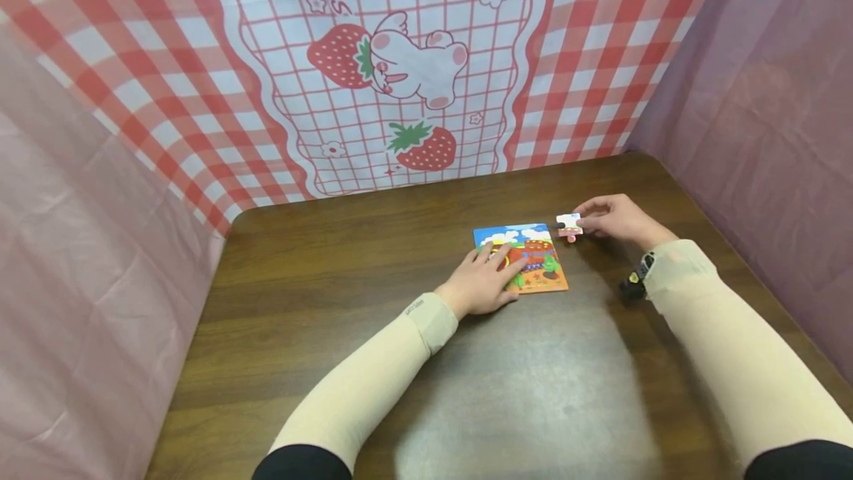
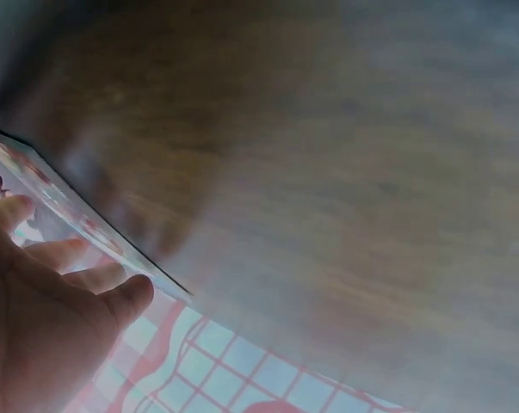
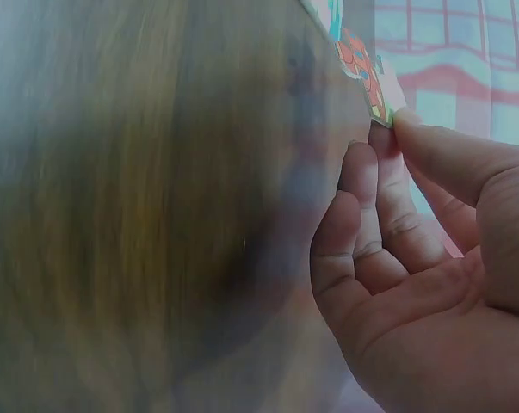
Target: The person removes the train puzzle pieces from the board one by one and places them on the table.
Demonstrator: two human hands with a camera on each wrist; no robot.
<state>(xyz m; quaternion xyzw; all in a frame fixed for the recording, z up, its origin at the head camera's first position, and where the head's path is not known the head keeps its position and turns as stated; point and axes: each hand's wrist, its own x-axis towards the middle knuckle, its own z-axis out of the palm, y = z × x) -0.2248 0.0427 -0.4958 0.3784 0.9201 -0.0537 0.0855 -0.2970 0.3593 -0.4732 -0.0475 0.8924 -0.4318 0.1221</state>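
A colourful jigsaw puzzle board (image 1: 533, 234) with blue sky, clouds and an orange ground lies flat on the table, right of the middle. My left hand (image 1: 481, 281) rests on its left part with the fingers spread and straight, hiding some of the picture. To the right of the board, my right hand (image 1: 616, 219) pinches a jigsaw piece (image 1: 570, 225) between thumb and fingers. In the right wrist view the thumb and fingertips hold the edge of that piece (image 3: 364, 73). The piece has white and pinkish parts and sits just beside the board's upper right edge.
The brown wooden table (image 1: 320, 302) meets a red-and-white checked cloth (image 1: 266, 132) with strawberries at the back. Pink curtains (image 1: 80, 280) hang at both sides. A black wrist camera (image 1: 633, 286) sticks out below the right wrist.
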